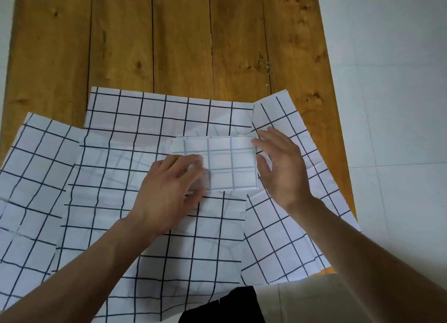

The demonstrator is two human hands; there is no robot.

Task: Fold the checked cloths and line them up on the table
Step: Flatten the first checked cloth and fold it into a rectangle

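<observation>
A small folded checked cloth [229, 163], white with faint grey lines, lies on top of the spread cloths near the middle. My left hand [169, 189] lies on its left part, fingers bent over that edge. My right hand [283, 167] stands at its right edge with straight fingers touching it. Under the folded piece a large white cloth with dark grid lines [154, 226] is spread flat. Another checked cloth [31, 177] lies at the left, and a third [290, 226] at the right, both partly beneath the middle one.
The wooden table [181, 37] runs away from me, bare planks beyond the cloths. Its right edge borders a pale tiled floor [391, 105]. The cloths hang over the near edge by my dark trousers [222, 308].
</observation>
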